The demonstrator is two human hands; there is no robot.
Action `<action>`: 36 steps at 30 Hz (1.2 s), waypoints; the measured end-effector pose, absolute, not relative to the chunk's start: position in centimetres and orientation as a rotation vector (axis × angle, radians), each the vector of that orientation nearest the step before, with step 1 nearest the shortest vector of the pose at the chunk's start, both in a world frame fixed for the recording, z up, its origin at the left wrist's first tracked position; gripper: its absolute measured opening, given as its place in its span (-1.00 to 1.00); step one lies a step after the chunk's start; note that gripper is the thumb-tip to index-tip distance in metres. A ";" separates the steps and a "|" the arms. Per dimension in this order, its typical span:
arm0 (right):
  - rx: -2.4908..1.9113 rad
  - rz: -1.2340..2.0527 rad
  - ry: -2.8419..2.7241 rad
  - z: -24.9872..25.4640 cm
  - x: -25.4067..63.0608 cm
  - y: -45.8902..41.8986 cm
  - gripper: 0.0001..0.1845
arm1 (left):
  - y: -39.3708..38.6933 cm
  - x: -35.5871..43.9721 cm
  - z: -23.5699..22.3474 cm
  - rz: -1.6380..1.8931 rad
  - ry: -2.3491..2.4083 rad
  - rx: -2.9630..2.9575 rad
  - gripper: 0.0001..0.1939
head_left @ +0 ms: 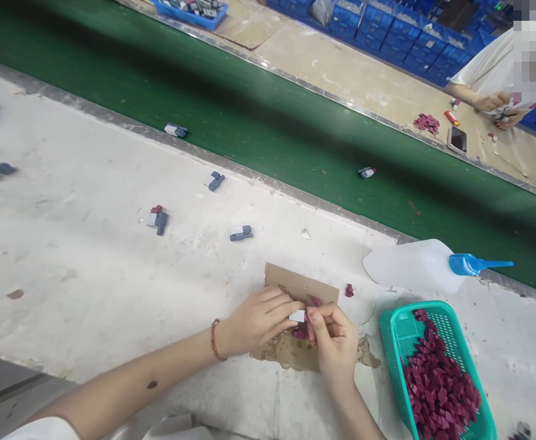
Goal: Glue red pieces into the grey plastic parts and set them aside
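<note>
My left hand (pixel 268 318) is closed around a small plastic part, whose light grey end (pixel 297 315) shows between the fingers. Pressed against that end, my right hand (pixel 334 336) pinches a small maroon piece, mostly hidden by the thumb and fingertips. Both hands are over a stained brown cardboard piece (pixel 295 357). Loose maroon pieces (pixel 301 334) lie on the cardboard under my hands. Another maroon piece (pixel 349 290) rests on the white table just to the right.
At right stands a teal basket (pixel 389 348) of maroon pieces, with a white bottle with blue nozzle (pixel 414 266) lying behind it. Small grey assemblies (pixel 242 233) lie to the left. A green conveyor belt (pixel 272 128) crosses beyond; a co-worker's hands (pixel 501 107) are on its far side.
</note>
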State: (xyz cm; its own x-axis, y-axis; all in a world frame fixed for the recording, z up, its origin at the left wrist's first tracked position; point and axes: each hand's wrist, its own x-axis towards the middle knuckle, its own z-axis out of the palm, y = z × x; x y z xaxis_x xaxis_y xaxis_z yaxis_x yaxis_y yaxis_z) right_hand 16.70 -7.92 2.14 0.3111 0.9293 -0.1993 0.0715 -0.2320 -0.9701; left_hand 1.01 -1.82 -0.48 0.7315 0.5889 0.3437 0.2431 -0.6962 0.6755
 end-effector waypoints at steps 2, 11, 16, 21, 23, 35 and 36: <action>-1.593 1.069 -0.951 2.2 16.6 -8.0 -0.55 | -1.9 1.1 -0.5 0.762 0.615 2.338 -0.62; -1.605 0.914 -1.175 2.1 17.5 -8.3 -0.67 | -2.2 1.3 -0.3 0.853 0.688 2.189 -0.69; -1.529 0.439 -1.732 2.4 18.2 -8.5 -0.60 | -2.8 1.8 1.0 0.666 0.852 1.588 -0.76; -1.581 0.202 -1.962 2.0 17.9 -8.4 -0.46 | -3.2 2.0 1.2 0.576 0.819 1.489 -0.78; -1.608 0.168 -1.973 1.7 17.8 -8.5 -0.47 | -3.3 2.0 1.1 0.568 0.836 1.516 -0.79; -1.588 0.038 -1.957 0.8 18.0 -8.5 -0.60 | -3.4 2.1 1.2 0.521 0.806 1.440 -0.62; -1.588 0.038 -1.954 0.8 18.0 -8.5 -0.60 | -3.3 2.1 1.4 0.519 0.805 1.462 -0.63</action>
State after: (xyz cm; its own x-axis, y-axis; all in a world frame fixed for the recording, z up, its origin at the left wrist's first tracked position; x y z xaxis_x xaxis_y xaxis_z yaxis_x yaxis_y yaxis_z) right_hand 18.05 -8.47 0.79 -0.0912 0.8953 0.4361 0.8778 0.2790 -0.3894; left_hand 2.10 -3.35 1.37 0.6466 0.7456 -0.1611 0.1606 0.0735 0.9843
